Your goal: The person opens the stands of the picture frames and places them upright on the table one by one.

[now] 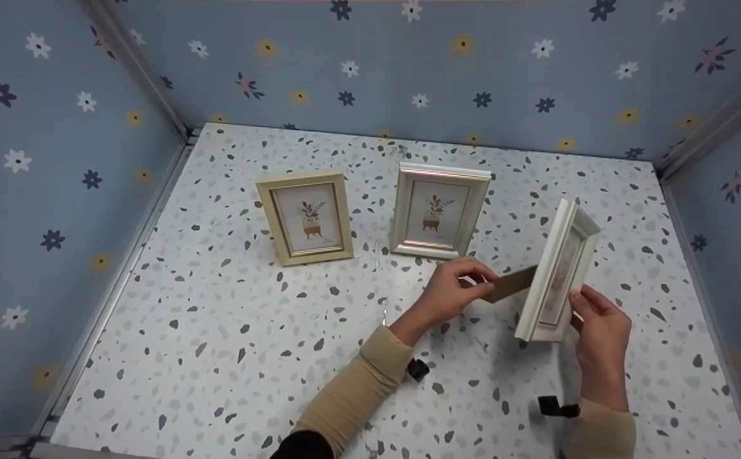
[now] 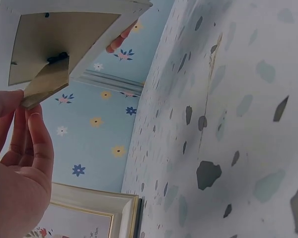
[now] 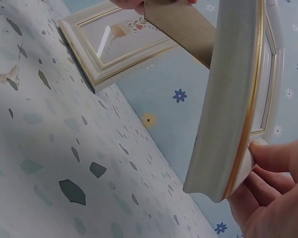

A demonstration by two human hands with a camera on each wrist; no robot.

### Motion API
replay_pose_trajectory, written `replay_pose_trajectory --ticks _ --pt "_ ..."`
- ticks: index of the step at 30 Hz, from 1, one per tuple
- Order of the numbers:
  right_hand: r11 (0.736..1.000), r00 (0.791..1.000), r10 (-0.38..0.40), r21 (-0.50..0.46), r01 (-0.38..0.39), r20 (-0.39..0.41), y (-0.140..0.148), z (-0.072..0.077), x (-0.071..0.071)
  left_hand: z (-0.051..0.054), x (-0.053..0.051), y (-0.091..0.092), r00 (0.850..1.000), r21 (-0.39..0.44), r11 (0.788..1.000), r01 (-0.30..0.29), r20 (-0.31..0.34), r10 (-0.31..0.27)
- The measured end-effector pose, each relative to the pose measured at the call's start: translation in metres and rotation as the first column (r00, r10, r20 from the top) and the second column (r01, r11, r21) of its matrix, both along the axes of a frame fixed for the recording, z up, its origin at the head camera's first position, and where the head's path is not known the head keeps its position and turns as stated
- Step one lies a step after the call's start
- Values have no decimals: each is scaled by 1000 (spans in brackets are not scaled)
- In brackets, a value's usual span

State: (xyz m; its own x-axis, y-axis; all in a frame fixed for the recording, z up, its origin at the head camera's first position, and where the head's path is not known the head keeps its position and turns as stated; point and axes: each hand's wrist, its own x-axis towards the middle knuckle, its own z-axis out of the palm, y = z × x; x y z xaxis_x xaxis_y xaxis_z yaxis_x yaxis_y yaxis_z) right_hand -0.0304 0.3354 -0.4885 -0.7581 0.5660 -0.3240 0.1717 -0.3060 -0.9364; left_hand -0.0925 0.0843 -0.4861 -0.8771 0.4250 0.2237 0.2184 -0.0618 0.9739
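Observation:
A white picture frame (image 1: 553, 280) with a gold inner line is held tilted above the table, front turned to the right. My right hand (image 1: 604, 328) grips its lower right edge between thumb and fingers, seen closely in the right wrist view. Behind the frame, a brown stand leg (image 1: 511, 284) sticks out from the backing board (image 2: 64, 37). My left hand (image 1: 453, 290) pinches the free end of that leg with thumb and fingertips. In the left wrist view the leg joins the backing at a dark hinge (image 2: 57, 58).
Two more frames stand upright on the speckled table (image 1: 217, 357): a cream-yellow one (image 1: 346, 220) at left and a silvery white one (image 1: 402, 245) in the middle. Each shows a potted plant print. Blue flowered panels (image 1: 383, 76) enclose the table's back and sides.

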Motion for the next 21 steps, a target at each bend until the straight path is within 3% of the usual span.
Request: replay_pose_trajectory --ticks 4,11,21 --pt "1000 1000 6 8 -6 3 0 0 1 14 4 -5 1000 7 1000 -3 -4 3" --pt "1000 999 24 9 -24 22 0 2 1 -12 -7 0 999 19 1000 -21 -49 22" --pt "995 994 96 30 -98 47 1 2 4 -15 -12 -3 995 0 998 -63 -74 62"
